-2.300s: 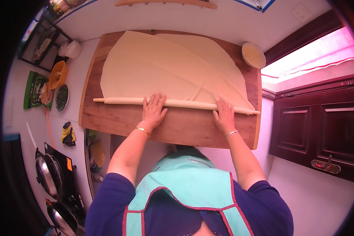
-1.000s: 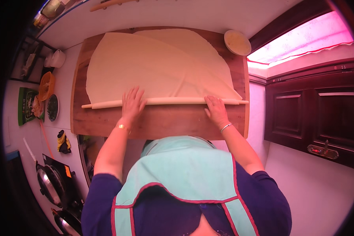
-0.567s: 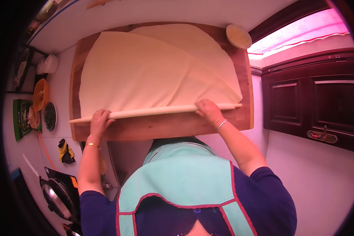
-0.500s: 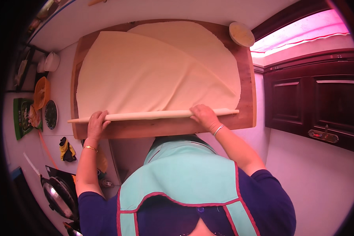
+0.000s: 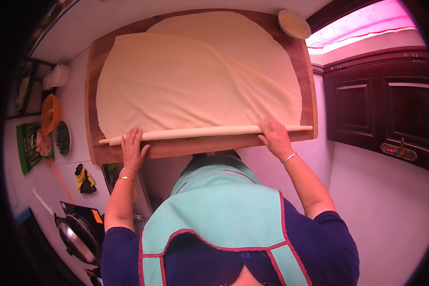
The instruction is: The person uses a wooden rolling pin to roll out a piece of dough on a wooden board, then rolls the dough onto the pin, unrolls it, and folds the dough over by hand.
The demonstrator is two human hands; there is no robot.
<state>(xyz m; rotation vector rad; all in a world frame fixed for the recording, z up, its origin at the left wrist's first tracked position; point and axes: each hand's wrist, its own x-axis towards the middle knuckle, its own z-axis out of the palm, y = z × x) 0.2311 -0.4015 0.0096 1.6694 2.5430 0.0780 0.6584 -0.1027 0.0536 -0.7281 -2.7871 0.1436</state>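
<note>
Resting across a long, pale wooden rolling pin, both halves of my grip are unclenched, fingers draped over the wood and not curled tight. My left grip, with a gold bracelet at the wrist, covers the pin near its left end; my right grip, with a silver bangle, lies over it closer to the right end. The pin runs along the near edge of a broad, thin sheet of cream-coloured dough and seems to have some of it wrapped round. The sheet spreads over most of the reddish-brown wooden worktop, an overlapping edge slanting across it and creases running toward the pin. At the far right corner sits a shallow, pale round bowl, clear of the dough. Off to my left, apart from the worktop, are an orange plastic basket and a yellow-and-black glove.
</note>
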